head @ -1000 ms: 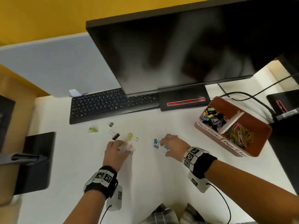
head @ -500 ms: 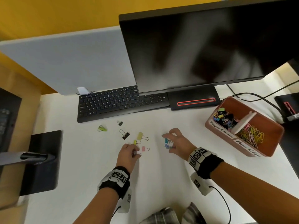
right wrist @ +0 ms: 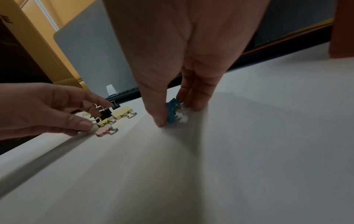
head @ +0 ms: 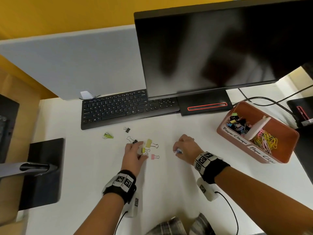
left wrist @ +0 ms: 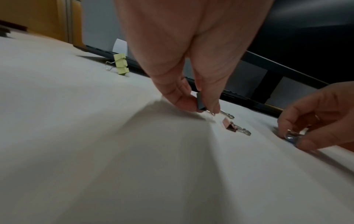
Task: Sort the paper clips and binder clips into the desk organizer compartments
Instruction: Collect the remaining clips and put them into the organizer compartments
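Several binder clips lie loose on the white desk [head: 94, 160]: a green one [head: 107, 136], a small black one [head: 127, 129], a bigger black one [head: 133, 140], a large yellow one [head: 149, 143] and a pink one [head: 153, 156]. My left hand [head: 141, 150] pinches a small binder clip [left wrist: 201, 101] between thumb and finger, low on the desk. My right hand [head: 177, 150] pinches a few blue binder clips [right wrist: 172, 112] against the desk. The brown desk organizer [head: 237, 139] stands at the right. Its left compartment holds binder clips and its right one holds coloured paper clips.
A black keyboard [head: 118, 107] and a monitor [head: 211, 48] on its stand [head: 203, 104] sit behind the clips. Cables [head: 271, 100] run behind the organizer. A dark monitor-arm base [head: 42, 167] is at the left. A grey partition [head: 67, 65] closes off the back.
My right hand's fingers have curled in over the blue clips. My left hand has edged up towards the yellow clips with a small clip pinched. The head view has swung left.
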Demonstrator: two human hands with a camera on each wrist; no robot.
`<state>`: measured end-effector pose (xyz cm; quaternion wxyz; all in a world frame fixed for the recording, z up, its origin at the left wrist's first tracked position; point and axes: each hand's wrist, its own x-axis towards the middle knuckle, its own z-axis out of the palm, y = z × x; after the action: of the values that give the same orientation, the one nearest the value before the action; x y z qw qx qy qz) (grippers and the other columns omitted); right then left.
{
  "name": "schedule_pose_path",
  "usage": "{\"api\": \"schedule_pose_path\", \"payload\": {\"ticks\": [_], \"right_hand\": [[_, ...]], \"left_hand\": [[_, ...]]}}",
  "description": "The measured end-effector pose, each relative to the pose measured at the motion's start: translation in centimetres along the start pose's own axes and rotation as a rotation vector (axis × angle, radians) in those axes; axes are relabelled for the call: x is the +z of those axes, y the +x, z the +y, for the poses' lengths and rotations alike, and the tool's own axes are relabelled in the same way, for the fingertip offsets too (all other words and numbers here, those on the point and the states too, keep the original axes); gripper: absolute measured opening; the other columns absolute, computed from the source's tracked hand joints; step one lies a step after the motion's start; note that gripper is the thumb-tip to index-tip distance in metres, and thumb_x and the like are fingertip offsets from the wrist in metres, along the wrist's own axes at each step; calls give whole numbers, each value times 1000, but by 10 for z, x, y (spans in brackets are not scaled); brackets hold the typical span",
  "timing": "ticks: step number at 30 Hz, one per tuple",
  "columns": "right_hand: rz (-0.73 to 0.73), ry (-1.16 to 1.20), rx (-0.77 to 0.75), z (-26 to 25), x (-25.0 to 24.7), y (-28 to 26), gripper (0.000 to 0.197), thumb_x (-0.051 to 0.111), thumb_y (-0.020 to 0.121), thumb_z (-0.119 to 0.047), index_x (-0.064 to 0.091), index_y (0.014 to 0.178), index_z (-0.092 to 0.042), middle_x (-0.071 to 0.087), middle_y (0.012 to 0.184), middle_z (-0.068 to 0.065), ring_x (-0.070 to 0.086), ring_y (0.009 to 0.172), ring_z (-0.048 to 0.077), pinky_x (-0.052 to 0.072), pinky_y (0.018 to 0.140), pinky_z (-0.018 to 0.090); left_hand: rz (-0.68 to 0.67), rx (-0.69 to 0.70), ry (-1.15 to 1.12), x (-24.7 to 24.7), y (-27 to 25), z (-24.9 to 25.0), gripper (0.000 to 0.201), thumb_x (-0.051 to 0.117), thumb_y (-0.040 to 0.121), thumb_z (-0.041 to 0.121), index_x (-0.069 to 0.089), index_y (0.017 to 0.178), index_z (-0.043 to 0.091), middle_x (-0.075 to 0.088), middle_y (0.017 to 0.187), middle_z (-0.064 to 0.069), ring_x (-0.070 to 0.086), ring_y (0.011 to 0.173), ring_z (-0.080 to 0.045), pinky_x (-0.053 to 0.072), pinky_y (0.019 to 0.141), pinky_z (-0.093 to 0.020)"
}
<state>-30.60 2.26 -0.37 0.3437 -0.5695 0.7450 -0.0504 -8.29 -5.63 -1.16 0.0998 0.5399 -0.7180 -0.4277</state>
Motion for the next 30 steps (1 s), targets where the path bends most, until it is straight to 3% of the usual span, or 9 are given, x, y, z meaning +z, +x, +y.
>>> {"api": "schedule_pose_path", "payload": {"ticks": [3,6,12,14,16,18,22,26,30], "right_hand": [[-28,61,-21,-1,4,-1,12,59,82,-7,67,90,-11,38,105,2,54,88,25,42,80,22],[-32,116,-66,0,8,-3,11,60,82,-4,67,88,-8,46,113,5,57,94,24,46,85,23],[-93,112,-110,-3,9,0,18,50,87,-6,66,93,-8,54,102,9,56,93,25,42,84,25],[-120,128,-121,-8,9,4,17,50,86,-5,65,94,-9,51,95,4,52,87,22,38,80,23],[-115,161,-122,-18,4,8,19,52,86,-5,60,101,-12,47,95,0,49,82,18,36,79,23],[-79,196,-146,-33,-1,16,34,54,84,-4,52,115,-19,49,101,0,50,84,19,40,80,27],[-125,123,-179,-64,-8,39,62,54,86,-2,35,138,-29,47,109,3,51,96,21,44,92,34],[-230,-18,-151,-78,1,61,56,55,87,-4,41,138,-21,46,124,14,52,111,30,43,96,34],[-164,-40,-91,-76,6,64,39,60,85,-5,56,123,-12,41,122,15,54,104,35,46,94,35]], "left_hand": [[-43,-6,79,4,12,2,36,68,80,6,60,114,14,42,109,0,60,77,-19,46,87,-23],[-31,29,149,7,17,1,23,65,81,6,64,103,10,46,105,-1,57,76,-19,41,80,-19],[-42,36,205,1,16,-2,17,63,79,8,52,85,20,53,89,-1,49,76,-16,31,62,-16],[-68,22,159,-2,14,-5,22,65,78,8,49,82,23,58,84,-2,52,77,-18,35,64,-19],[-100,4,68,-7,12,-7,24,69,76,10,52,83,23,59,80,-1,55,76,-20,43,70,-24],[-135,19,-1,-11,8,-8,26,72,75,11,54,89,24,55,76,3,57,74,-20,48,74,-26],[-181,81,-31,-14,0,-5,29,73,75,17,55,96,26,52,72,9,53,65,-11,46,71,-23],[-221,86,-28,-11,-8,-4,31,73,75,19,56,101,22,52,73,11,50,65,-6,43,69,-16],[-223,79,-19,-4,-11,1,37,71,77,19,55,110,21,51,75,9,50,68,-8,43,70,-17]]}}
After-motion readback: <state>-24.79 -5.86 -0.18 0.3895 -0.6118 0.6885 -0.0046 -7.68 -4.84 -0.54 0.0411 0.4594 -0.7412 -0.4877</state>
